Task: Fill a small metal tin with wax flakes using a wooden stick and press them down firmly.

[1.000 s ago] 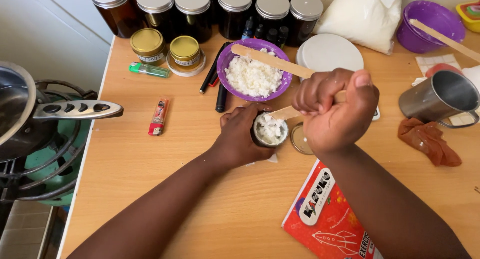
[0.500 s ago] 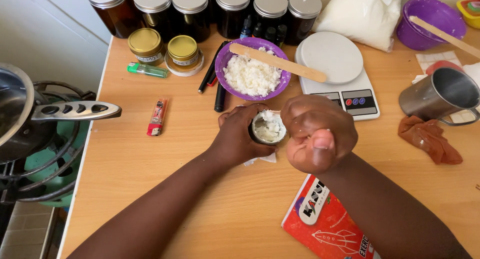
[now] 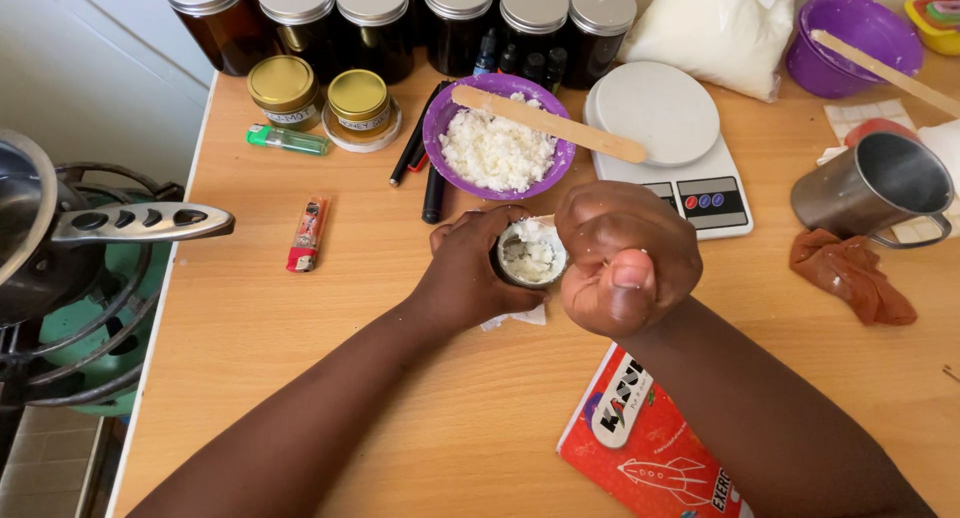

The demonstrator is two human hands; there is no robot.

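Broadly, a wooden worktop (image 3: 300,328) fills the view, with a gas stove (image 3: 70,348) and a steel pan (image 3: 60,228) off its left edge. Along the back stands a row of dark jars (image 3: 400,18) with silver lids, and a white bag (image 3: 715,28) leans beside them. A white scale (image 3: 665,138) sits right of centre, and a red book (image 3: 640,448) lies at the near edge under the right forearm. A purple bowl (image 3: 497,138) of white flakes sits in the middle with a flat wooden stick (image 3: 545,125) laid across its rim; a second purple bowl (image 3: 850,38) stands at the far right with another stick in it. A steel mug (image 3: 880,188) stands at the right with a brown cloth (image 3: 850,273) just beside it.

The left hand (image 3: 470,273) wraps around a small tin (image 3: 530,253) of white flakes, holding it down on the worktop just in front of the first bowl. The right hand (image 3: 625,258) is clenched in a tight fist touching the tin's right side, thumb on top; whether it grips anything I cannot tell.

Smaller things lie to the left: two gold-lidded tins (image 3: 320,93), a green lighter (image 3: 288,140), a red lighter (image 3: 308,234) and a black pen (image 3: 432,193).
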